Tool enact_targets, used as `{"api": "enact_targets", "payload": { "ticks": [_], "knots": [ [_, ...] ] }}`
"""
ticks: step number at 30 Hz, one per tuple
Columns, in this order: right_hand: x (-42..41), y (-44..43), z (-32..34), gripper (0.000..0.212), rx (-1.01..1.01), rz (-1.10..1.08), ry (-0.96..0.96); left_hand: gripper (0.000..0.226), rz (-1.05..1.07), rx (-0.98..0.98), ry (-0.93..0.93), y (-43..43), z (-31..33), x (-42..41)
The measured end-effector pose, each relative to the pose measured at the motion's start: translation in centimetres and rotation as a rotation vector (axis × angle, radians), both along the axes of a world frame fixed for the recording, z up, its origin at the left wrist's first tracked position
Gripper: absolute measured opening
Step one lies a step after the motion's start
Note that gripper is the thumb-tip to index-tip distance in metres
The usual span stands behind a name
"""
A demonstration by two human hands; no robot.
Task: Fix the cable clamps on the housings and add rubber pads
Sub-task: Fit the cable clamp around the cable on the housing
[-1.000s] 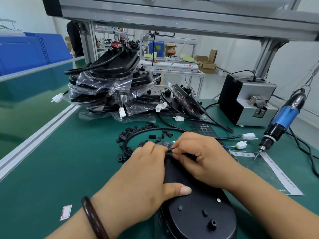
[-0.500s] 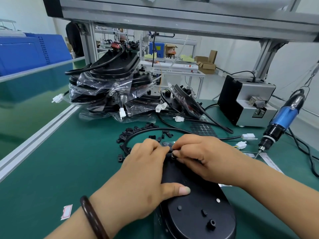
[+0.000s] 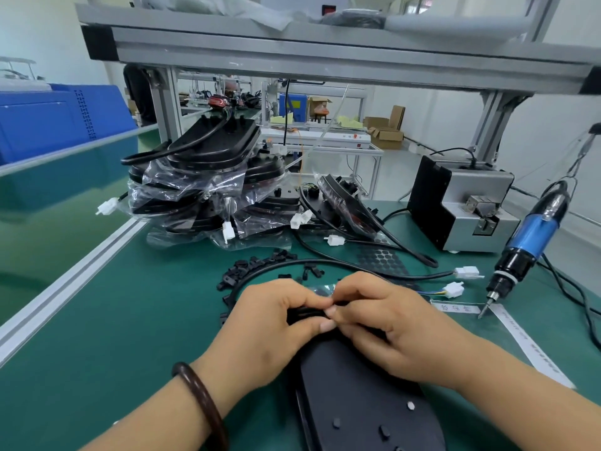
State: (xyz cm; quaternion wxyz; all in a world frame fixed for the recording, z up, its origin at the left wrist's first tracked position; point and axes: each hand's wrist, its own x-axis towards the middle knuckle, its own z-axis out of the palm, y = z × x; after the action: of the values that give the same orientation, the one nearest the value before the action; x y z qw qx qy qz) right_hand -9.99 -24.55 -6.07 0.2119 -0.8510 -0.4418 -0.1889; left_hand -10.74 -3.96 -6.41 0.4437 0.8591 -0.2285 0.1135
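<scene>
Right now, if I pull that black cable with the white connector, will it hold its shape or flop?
Probably flops: the black cable lies in a loose curve on the mat. Its white connector looks light and would likely drag along. The loop may sweep the small cable clamps scattered beside it.

We are finding room to pass over the tabletop (image 3: 113, 336) at lower left; bagged housings (image 3: 201, 190) are crowding upper centre, a hanging screwdriver (image 3: 533, 236) is blocking the right.

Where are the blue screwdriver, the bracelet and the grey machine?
blue screwdriver (image 3: 533, 231): head view, its blue middle.
bracelet (image 3: 205, 397): head view, band on the wrist.
grey machine (image 3: 471, 180): head view, its grey top.
</scene>
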Motion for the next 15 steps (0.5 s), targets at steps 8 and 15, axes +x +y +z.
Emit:
{"api": "enact_targets", "payload": {
  "ticks": [8, 15],
  "knots": [
    [-0.9, -0.8, 0.1, 0.024, 0.308, -0.058, -0.012, 0.025, 0.028, -0.130, 0.192, 0.0, -0.2, 0.6],
    [1.9, -12.7, 4.6, 0.018, 1.625, -1.028, 0.027, 0.025, 0.045, -0.103, 0.300, -0.1, 0.6, 0.9]
  ]
}}
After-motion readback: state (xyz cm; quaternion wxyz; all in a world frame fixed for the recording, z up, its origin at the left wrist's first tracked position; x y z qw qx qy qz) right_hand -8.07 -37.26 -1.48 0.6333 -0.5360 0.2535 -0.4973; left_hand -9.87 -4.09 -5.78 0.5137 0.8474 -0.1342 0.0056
